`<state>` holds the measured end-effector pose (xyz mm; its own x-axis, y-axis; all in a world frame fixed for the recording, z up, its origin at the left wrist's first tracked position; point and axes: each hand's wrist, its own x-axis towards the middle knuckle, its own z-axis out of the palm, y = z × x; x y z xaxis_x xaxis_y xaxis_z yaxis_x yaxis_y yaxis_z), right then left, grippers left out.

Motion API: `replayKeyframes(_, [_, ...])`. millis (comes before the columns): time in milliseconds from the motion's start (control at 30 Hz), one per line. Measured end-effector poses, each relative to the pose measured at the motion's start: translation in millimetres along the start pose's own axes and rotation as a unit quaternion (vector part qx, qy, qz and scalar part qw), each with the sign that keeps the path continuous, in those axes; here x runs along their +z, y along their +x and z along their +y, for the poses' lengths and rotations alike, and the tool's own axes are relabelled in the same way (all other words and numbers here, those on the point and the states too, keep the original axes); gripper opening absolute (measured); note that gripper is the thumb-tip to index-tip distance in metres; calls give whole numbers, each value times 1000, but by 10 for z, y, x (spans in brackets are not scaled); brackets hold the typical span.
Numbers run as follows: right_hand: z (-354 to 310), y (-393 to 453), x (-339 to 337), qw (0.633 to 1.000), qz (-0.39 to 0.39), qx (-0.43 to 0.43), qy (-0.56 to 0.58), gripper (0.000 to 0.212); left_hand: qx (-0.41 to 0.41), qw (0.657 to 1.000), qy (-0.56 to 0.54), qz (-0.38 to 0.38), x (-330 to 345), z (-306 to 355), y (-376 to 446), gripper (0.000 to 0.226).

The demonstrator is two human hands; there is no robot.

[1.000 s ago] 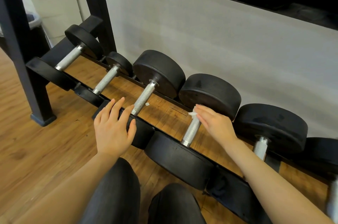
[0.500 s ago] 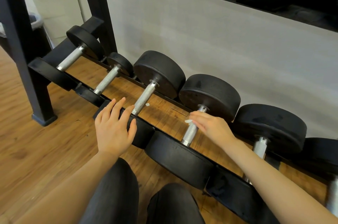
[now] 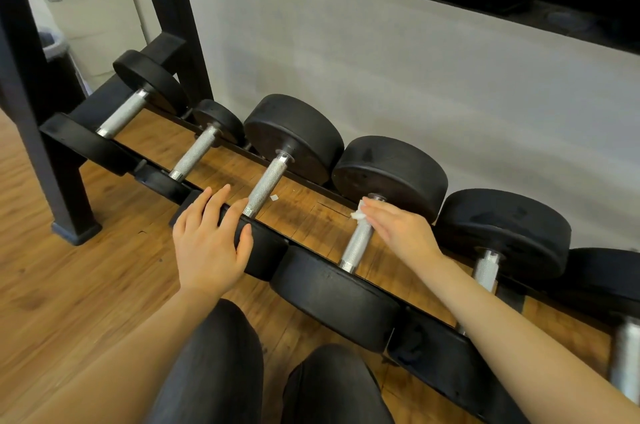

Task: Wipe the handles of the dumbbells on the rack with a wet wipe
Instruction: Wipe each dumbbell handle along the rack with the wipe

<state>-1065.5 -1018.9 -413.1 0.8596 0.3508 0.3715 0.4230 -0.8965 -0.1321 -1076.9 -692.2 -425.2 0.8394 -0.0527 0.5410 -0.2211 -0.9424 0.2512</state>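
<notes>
1. Head view, the step in hand: your right hand (image 3: 398,233) presses a white wipe (image 3: 358,211) against the far end of the handle (image 3: 360,240) of the fourth dumbbell from the left. The fingers lie fairly straight over the bar; only a corner of the wipe shows past the fingertips, so I cannot tell how much of it wraps round the bar.

2. Your left hand (image 3: 207,243) lies flat, fingers spread, holding nothing, on the near head (image 3: 263,250) of the third dumbbell, just left of your right hand.

3. By my reading you are mid-wipe on this handle. The next move calls for drawing the wipe down the knurled bar toward you, as far as its near collar.

4. Edges: the far head (image 3: 391,171) stands just beyond your right fingertips, so there is little room further that way. The next handle (image 3: 486,268) lies to the right of your wrist, near but apart.

5. Open room: the bare length of the handle below your right hand, and the wooden floor (image 3: 304,212) between your two hands, where a small white scrap (image 3: 274,197) lies.
</notes>
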Motion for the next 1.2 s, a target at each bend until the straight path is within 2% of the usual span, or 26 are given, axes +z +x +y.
replayKeyframes(100, [-78, -78, 36, 999, -18, -12, 26, 41, -1, 1000, -1, 0, -4, 2, -3, 46])
replayKeyframes(300, [-63, 32, -7, 995, 32, 65, 65, 34, -8, 1000, -1, -3, -15, 22, -5, 47])
replayKeyframes(467, [-139, -40, 38, 989, 1, 97, 112, 38, -7, 1000, 0, -4, -10, 14, -7, 48])
replayKeyframes(600, [-179, -7, 34, 989, 32, 118, 86, 32, -3, 1000, -3, -1, -15, 13, -1, 47])
replayKeyframes(967, [-161, -53, -31, 994, 95, 57, -10, 15, 1, 1000, -5, 0, -26, 13, -1, 47])
replayKeyframes(1100, [-89, -39, -66, 989, 86, -16, -116, 24, -2, 1000, -5, -6, -25, 13, 5, 48])
replayKeyframes(1200, [-83, -92, -58, 989, 87, -34, -118, 31, 0, 1000, -4, -4, -22, 11, -1, 47])
